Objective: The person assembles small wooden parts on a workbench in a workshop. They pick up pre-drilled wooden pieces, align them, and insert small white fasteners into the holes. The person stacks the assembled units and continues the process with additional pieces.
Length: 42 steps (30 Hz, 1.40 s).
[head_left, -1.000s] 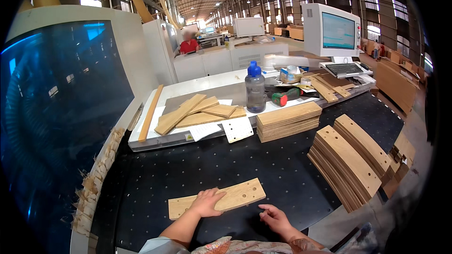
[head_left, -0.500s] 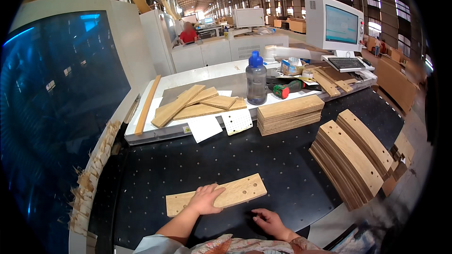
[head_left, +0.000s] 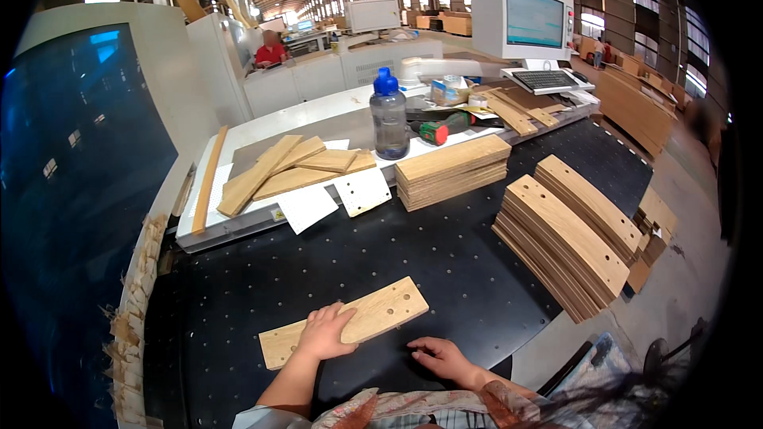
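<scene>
A curved, pale wooden board (head_left: 389, 302) with drilled holes lies flat on the black table. Across its left half my left hand (head_left: 324, 334) is laid, fingers reaching the far edge and thumb by the near edge, gripping it. Just off the board's near side, my right hand (head_left: 443, 360) hovers low with loosely bent fingers apart and nothing visible in it. Stacks of similar curved boards with holes (head_left: 568, 230) stand at the right. A straighter stack of boards (head_left: 453, 171) sits beyond the held board.
On the white ledge are loose wooden strips (head_left: 290, 167), a blue-capped water bottle (head_left: 389, 123) and a green-and-red power tool (head_left: 441, 129). White paper sheets (head_left: 362, 189) hang over its edge. A monitor (head_left: 528, 20) and keyboard (head_left: 546, 80) stand back right; a machine's blue panel (head_left: 87, 206) flanks the left.
The whole view has swung to the right and tilted a little. My left hand stays on the board, and my right hand stays close beside it.
</scene>
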Motion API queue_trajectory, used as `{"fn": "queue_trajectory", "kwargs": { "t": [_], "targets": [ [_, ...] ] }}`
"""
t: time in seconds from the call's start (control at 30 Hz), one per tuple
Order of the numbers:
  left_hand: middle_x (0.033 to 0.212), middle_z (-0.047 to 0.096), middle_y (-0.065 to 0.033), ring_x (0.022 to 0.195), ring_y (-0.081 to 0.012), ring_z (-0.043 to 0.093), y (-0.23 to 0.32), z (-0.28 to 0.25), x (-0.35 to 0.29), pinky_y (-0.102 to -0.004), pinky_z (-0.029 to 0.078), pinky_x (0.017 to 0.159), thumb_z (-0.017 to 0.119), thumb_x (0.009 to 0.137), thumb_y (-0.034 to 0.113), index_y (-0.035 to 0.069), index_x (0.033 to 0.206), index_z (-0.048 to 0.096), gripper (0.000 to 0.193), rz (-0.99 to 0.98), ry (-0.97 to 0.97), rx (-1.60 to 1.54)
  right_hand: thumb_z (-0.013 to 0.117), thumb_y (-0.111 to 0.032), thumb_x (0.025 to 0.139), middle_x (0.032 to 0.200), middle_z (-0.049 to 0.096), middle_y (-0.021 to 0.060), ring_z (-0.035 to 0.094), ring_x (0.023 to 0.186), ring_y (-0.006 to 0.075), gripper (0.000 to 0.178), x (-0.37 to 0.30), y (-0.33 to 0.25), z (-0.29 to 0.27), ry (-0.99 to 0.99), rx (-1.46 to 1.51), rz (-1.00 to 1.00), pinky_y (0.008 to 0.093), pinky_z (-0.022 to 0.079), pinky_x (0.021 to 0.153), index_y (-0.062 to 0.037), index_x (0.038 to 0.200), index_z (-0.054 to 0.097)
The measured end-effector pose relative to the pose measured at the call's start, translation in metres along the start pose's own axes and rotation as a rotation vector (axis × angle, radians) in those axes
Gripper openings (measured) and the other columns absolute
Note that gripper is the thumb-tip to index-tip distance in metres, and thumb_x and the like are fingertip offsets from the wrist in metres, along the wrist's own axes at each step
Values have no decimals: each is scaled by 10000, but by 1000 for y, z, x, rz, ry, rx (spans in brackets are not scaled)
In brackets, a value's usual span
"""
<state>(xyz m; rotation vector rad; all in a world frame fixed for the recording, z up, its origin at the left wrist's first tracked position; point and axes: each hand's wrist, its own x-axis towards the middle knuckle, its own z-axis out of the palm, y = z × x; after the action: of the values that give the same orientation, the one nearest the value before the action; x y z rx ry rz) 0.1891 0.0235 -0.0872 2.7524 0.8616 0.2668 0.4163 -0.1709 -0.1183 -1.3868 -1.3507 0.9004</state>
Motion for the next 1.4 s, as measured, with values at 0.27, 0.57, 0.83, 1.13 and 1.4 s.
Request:
{"fn": "queue_trajectory", "kwargs": {
  "t": [0.27, 0.57, 0.83, 1.13, 1.4],
  "targets": [
    [1362, 448, -172, 1260, -325, 414, -1, 2, -1, -440, 305, 1028, 753, 598, 416, 167, 1313, 527, 790, -9, 8, 1, 623, -136, 899, 813, 590, 31, 535, 729, 89, 243, 1, 8, 2, -16, 42, -21, 233, 444, 662, -36, 1120, 622],
    [1336, 466, -175, 1226, -331, 442, -1, 4, -1, -448, 319, 1006, 768, 575, 399, 159, 1296, 542, 792, 18, 44, 9, 620, -125, 900, 821, 587, 26, 535, 737, 89, 232, 0, 5, 1, -4, 38, -65, 234, 441, 663, -40, 1115, 626],
    [1341, 464, -179, 1229, -335, 442, -1, 3, 0, -447, 318, 1009, 777, 562, 397, 155, 1289, 549, 799, 20, 53, 12, 621, -129, 897, 834, 600, 44, 550, 751, 99, 233, 0, 8, 2, -14, 59, -40, 240, 453, 677, -41, 1112, 623],
    [1337, 473, -181, 1226, -330, 447, 0, 3, 0, -447, 319, 1006, 777, 565, 393, 149, 1283, 554, 790, 21, 53, -9, 617, -129, 896, 925, 635, 74, 596, 811, 119, 242, 1, 10, 0, -39, 31, 21, 242, 480, 730, -36, 1120, 622],
    [1319, 476, -171, 1205, -334, 456, -2, 5, -1, -440, 326, 998, 793, 538, 380, 136, 1266, 565, 801, 24, 69, 7, 612, -156, 913, 813, 592, 29, 539, 747, 90, 228, 2, 8, 2, 0, 58, -49, 240, 446, 674, -33, 1105, 622]
  ]
}}
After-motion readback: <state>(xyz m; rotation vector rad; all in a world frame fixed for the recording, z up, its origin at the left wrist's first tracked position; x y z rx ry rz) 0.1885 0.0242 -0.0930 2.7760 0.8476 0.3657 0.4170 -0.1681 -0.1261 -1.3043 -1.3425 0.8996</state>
